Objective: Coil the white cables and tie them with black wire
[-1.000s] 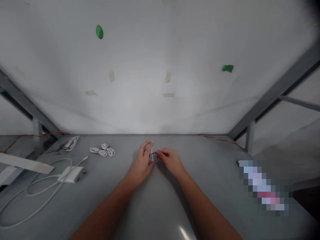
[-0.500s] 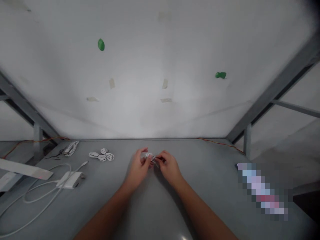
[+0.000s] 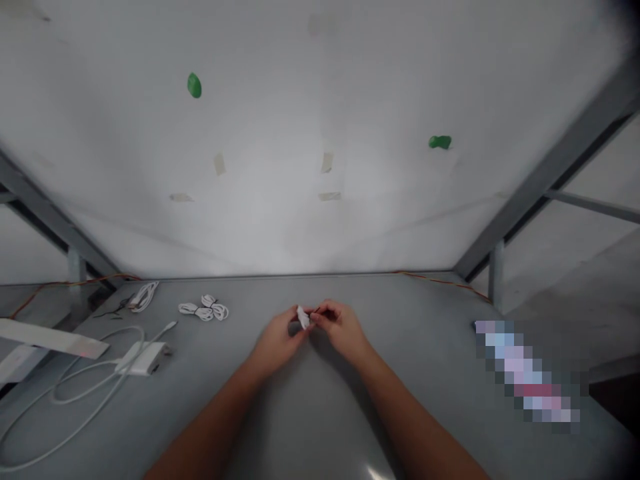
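Over the middle of the grey table, my left hand (image 3: 280, 341) is closed around a small bundled white cable (image 3: 303, 317), mostly covered by the fingers. My right hand (image 3: 341, 328) meets it from the right, thumb and forefinger pinched on a thin dark twist tie (image 3: 313, 313) at the bundle's side. The fingertips of both hands are nearly touching. Left of my hands lies a white cable bundle (image 3: 204, 309) with dark ties. Another coiled white cable (image 3: 145, 296) rests farther left, beside some loose dark ties (image 3: 116, 308).
A white power adapter (image 3: 143, 358) with a long looping cable lies at the left, near a white power strip (image 3: 53, 337). A pixelated object (image 3: 523, 370) is on the right. Behind the grey table (image 3: 400, 320) stands a pale wall panel between metal frame bars (image 3: 545, 173).
My left hand has turned and its fingers have shifted on the bundled white cable, which shows more narrowly now. My right hand stays close beside it, still pinching. The view has shifted slightly.
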`<state>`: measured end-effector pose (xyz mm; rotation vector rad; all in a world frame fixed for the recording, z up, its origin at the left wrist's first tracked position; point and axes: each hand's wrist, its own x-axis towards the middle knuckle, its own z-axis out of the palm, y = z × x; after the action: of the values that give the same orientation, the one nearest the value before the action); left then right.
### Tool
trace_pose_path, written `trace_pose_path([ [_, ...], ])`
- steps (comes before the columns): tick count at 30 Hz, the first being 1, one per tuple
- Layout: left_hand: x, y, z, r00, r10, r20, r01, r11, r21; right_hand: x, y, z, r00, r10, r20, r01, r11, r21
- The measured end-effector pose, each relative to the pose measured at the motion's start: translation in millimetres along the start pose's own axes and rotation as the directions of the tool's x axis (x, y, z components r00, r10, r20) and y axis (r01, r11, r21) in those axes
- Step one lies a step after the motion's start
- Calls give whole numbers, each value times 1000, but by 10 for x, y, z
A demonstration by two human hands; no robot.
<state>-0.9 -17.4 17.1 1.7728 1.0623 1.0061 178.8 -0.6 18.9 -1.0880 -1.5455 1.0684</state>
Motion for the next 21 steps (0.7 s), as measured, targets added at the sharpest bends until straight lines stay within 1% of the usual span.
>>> trace_pose_path([
  [2,39,-34,29,996,-88,-9,85,977,-197,-13,-41,-7,999,-40,-2,40,992,-117],
  [3,55,-43,47,989,-145,-11,134,937,-322,-22,-63,-9,997,-72,0,71,981,-181],
  [4,66,-42,64,978,-207,-7,181,873,-454,-31,-82,-11,994,-106,10,105,964,-242],
  [6,74,-13,77,943,-331,26,260,689,-677,-41,-109,-23,986,-160,37,163,927,-336],
  [8,67,47,51,908,-403,117,320,485,-814,-38,-111,-53,981,-188,40,189,902,-389],
  [10,52,113,5,889,-394,233,372,323,-870,-23,-94,-101,981,-196,1,178,888,-425],
  [11,43,140,-13,885,-375,275,388,271,-881,-14,-79,-127,980,-195,-23,166,882,-441],
  [13,26,177,-25,885,-336,322,405,213,-889,4,-43,-178,981,-185,-56,138,873,-468],
  [15,13,190,-12,884,-318,343,413,183,-892,23,4,-233,982,-172,-76,112,861,-497],
  [17,8,188,-11,885,-315,342,404,159,-901,48,58,-319,982,-149,-112,63,832,-552],
  [19,16,179,-55,900,-323,292,353,150,-923,73,110,-471,981,-101,-167,-25,781,-624],
  [21,39,163,-140,917,-347,197,270,174,-947,74,143,-701,981,-2,-194,-133,725,-675],
])
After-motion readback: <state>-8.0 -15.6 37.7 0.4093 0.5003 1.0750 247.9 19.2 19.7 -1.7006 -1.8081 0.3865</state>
